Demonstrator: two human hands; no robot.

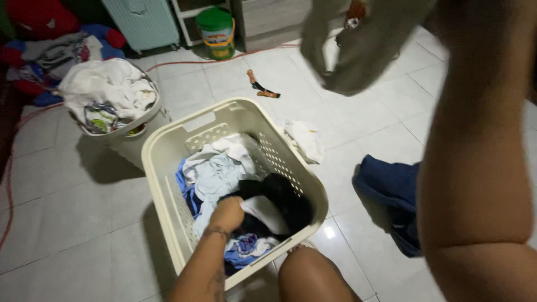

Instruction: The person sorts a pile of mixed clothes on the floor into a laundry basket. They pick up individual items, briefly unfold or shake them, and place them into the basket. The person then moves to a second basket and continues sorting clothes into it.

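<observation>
My left hand (pixel 227 215) is down in the cream laundry basket (pixel 168 168), fingers curled shut on a white garment (pixel 267 212) lying over dark clothes at the basket's 5 o'clock side. My right arm is raised at 1 o'clock; an olive cloth (pixel 363 50) hangs there, blurred, and I cannot tell how those fingers sit. A blue garment (pixel 391 190) lies at 3 o'clock.

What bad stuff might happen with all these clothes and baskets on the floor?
The raised right arm holds a grey-green garment high, so it might slip onto the tiles. The left hand digs in the cream basket, and may drag other clothes out. The orange cord and blue garment on the floor are possible trip hazards.
</observation>
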